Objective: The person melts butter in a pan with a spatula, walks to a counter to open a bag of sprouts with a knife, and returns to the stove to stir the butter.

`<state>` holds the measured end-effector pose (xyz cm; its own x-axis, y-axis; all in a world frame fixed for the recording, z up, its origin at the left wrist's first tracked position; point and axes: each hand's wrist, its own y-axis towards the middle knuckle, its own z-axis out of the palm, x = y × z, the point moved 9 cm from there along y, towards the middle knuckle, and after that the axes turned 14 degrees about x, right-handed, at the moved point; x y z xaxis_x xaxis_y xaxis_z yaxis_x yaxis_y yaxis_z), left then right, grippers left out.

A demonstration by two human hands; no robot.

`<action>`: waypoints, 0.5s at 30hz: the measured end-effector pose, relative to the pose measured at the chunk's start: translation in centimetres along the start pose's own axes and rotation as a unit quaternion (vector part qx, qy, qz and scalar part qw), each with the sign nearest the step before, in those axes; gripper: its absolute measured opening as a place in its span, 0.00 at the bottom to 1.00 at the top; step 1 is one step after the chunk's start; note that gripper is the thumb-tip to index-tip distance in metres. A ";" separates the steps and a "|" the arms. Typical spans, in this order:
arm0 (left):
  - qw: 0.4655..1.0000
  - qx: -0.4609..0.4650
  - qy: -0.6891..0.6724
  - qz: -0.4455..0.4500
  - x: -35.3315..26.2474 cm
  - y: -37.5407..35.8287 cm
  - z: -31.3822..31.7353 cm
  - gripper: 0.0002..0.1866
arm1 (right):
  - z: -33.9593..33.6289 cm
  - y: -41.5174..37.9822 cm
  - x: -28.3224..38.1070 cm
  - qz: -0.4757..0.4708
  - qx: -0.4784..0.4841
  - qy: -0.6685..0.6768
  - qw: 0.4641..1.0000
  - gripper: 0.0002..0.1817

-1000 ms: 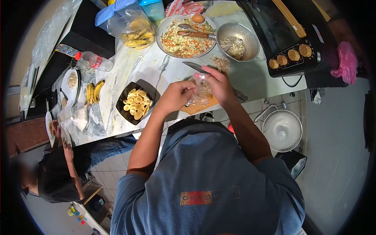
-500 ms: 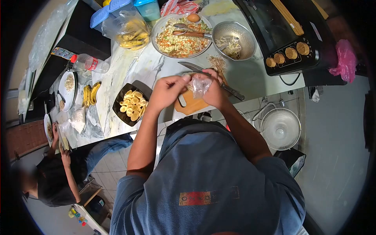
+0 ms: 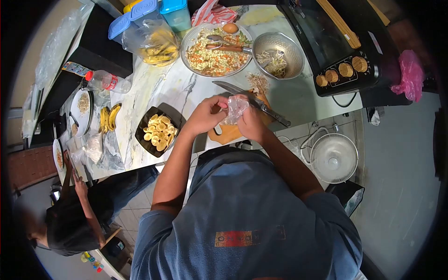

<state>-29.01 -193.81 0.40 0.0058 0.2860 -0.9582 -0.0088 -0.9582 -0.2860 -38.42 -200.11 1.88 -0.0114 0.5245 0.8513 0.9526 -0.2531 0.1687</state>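
Note:
A small clear plastic bag (image 3: 237, 107) is held up between my two hands over the wooden cutting board (image 3: 226, 135). The fingers and thumb of my left hand (image 3: 205, 115) pinch its left side. My right hand (image 3: 252, 123) is closed around the right side, its fingertips partly hidden behind the plastic. Just beyond my hands, a large knife (image 3: 228, 87) lies slantwise across the board, its handle pointing right toward the counter edge. Brownish shavings (image 3: 258, 83) are scattered behind the blade. To the left stands a dark square bowl (image 3: 146, 122) of sliced bananas (image 3: 159, 132).
At the back are a tray (image 3: 185, 59) of chopped vegetables with an egg, and a metal strainer bowl (image 3: 298, 65) with sprouts. A toaster oven (image 3: 340, 51) stands right. Farther left are a bottle (image 3: 107, 82), bananas (image 3: 109, 118) and another person (image 3: 74, 219) handling something at the counter.
My hands have come slightly nearer my body with the bag, and the left fingers have shifted on it. The other person's hands have moved slightly.

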 end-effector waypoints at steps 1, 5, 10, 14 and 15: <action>1.000 -0.008 0.017 0.013 0.2 0.1 -0.3 0.15 | -0.1 -0.1 0.2 -0.019 -0.011 0.011 1.000 0.22; 0.999 -0.012 0.024 0.024 0.8 0.3 -0.5 0.15 | -0.1 -0.3 0.2 -0.024 -0.024 -0.018 0.999 0.22; 0.999 -0.012 -0.003 0.034 1.1 0.3 -0.5 0.15 | 0.2 -0.5 -0.2 -0.014 -0.017 -0.083 0.996 0.20; 0.999 -0.013 0.028 0.022 1.5 0.7 -0.5 0.14 | 0.1 -0.4 0.2 0.019 -0.006 -0.102 0.995 0.23; 0.999 -0.016 0.034 0.027 1.4 0.7 -0.6 0.14 | 0.0 -0.3 0.3 0.020 -0.003 -0.106 0.994 0.23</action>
<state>-28.46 -194.07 -1.10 0.0733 0.2342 -0.9694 0.0202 -0.9722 -0.2333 -38.70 -199.85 2.10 0.0919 0.6734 0.7336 0.9493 -0.2818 0.1397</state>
